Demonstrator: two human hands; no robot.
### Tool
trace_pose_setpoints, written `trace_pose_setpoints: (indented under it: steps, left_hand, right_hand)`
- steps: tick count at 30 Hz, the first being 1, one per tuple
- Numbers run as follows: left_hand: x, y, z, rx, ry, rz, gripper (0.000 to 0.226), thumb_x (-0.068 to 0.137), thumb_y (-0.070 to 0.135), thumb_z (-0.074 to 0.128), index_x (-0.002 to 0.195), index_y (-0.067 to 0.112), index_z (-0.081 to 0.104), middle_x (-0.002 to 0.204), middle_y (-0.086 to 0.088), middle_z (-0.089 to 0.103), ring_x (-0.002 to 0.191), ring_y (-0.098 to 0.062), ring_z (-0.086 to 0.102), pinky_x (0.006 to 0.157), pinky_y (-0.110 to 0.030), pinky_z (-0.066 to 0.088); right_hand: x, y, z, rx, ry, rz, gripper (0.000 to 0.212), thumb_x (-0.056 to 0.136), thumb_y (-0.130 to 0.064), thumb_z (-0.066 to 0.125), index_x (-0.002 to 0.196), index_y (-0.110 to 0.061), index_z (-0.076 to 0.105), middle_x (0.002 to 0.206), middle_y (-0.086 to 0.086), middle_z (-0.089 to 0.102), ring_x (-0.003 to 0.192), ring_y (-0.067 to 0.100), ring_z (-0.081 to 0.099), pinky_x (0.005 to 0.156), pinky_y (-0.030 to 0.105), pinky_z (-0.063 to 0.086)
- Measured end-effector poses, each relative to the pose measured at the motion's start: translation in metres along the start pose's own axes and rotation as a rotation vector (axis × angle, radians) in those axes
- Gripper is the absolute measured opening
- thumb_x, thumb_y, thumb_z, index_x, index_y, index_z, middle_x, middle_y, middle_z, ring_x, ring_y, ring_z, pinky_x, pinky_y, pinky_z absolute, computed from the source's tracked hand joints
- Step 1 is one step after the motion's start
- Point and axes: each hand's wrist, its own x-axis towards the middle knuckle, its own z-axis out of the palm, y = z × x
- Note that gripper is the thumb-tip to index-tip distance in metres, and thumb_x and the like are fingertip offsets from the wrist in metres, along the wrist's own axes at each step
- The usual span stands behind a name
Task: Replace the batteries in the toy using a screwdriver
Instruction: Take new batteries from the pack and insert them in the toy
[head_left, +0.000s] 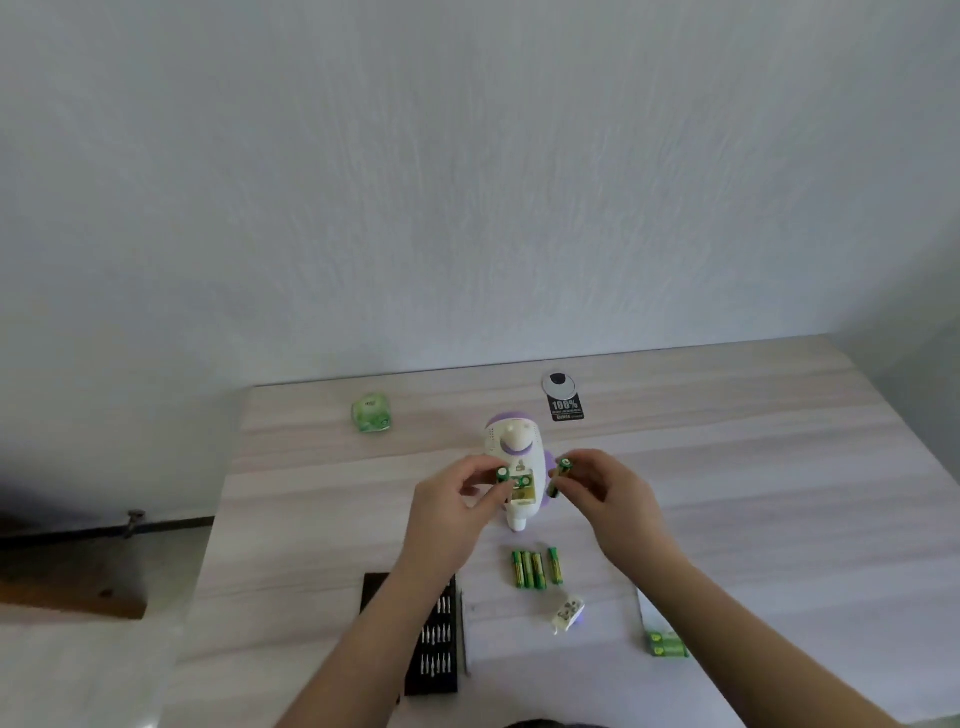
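Note:
A white and purple toy (514, 447) lies on the table with its battery compartment (522, 488) open toward me. My left hand (452, 499) pinches a green battery (503, 475) at the compartment's left edge. My right hand (608, 493) holds another green battery (561, 473) just right of the toy. Several green batteries (535, 569) lie in a row nearer to me. The white compartment cover (567, 613) rests close by them. A black case of screwdriver bits (436, 639) lies partly under my left forearm.
A pack of green batteries (666, 644) sits at the right near the table's front. A green wrapped packet (370, 413) and a black label with a round disc (563, 400) lie toward the back edge. The table's left edge drops to the floor.

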Motion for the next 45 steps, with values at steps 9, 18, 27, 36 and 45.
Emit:
trace_pose_setpoints:
  steps: [9, 18, 27, 36, 45]
  left_hand:
    - [-0.004, -0.04, 0.04, 0.219, 0.052, 0.021, 0.02, 0.083, 0.018, 0.073, 0.102, 0.024, 0.069, 0.091, 0.014, 0.068, 0.084, 0.0, 0.062, 0.074, -0.014, 0.049]
    - [0.003, -0.051, 0.057, 0.366, 0.017, 0.082, 0.021, 0.083, 0.014, 0.072, 0.103, 0.018, 0.068, 0.091, 0.007, 0.068, 0.081, -0.005, 0.06, 0.073, -0.015, 0.048]
    - [0.011, -0.056, 0.064, 0.458, 0.043, 0.091, 0.018, 0.078, 0.014, 0.075, 0.095, 0.017, 0.07, 0.084, 0.009, 0.062, 0.08, -0.005, 0.05, 0.07, -0.01, 0.036]
    - [0.016, -0.064, 0.066, 0.432, -0.01, 0.057, 0.022, 0.079, 0.014, 0.075, 0.1, 0.019, 0.07, 0.088, 0.015, 0.052, 0.077, -0.008, 0.052, 0.067, -0.007, 0.035]
    - [0.018, -0.067, 0.063, 0.4, -0.038, 0.044, 0.019, 0.082, 0.019, 0.072, 0.101, 0.018, 0.069, 0.09, 0.01, 0.058, 0.075, -0.004, 0.053, 0.067, -0.009, 0.039]
  right_hand:
    - [0.038, 0.061, 0.022, -0.184, -0.128, 0.034, 0.013, 0.085, -0.024, 0.071, 0.097, -0.024, 0.066, 0.088, -0.011, 0.07, 0.084, -0.001, 0.065, 0.076, 0.02, 0.053]
    - [0.048, 0.069, 0.024, -0.28, -0.143, -0.128, 0.019, 0.086, -0.022, 0.069, 0.104, -0.02, 0.068, 0.094, -0.008, 0.07, 0.086, 0.004, 0.062, 0.081, 0.02, 0.051]
    - [0.052, 0.076, 0.032, -0.422, -0.172, -0.234, 0.019, 0.087, -0.022, 0.067, 0.105, -0.017, 0.068, 0.096, -0.002, 0.067, 0.088, 0.014, 0.061, 0.076, 0.024, 0.048]
    - [0.054, 0.086, 0.042, -0.511, -0.086, -0.307, 0.017, 0.081, -0.021, 0.073, 0.098, -0.017, 0.071, 0.087, 0.001, 0.065, 0.083, 0.02, 0.059, 0.067, 0.025, 0.045]
    - [0.05, 0.088, 0.042, -0.518, -0.065, -0.31, 0.019, 0.082, -0.02, 0.073, 0.1, -0.016, 0.071, 0.084, 0.001, 0.065, 0.08, 0.02, 0.06, 0.066, 0.027, 0.047]
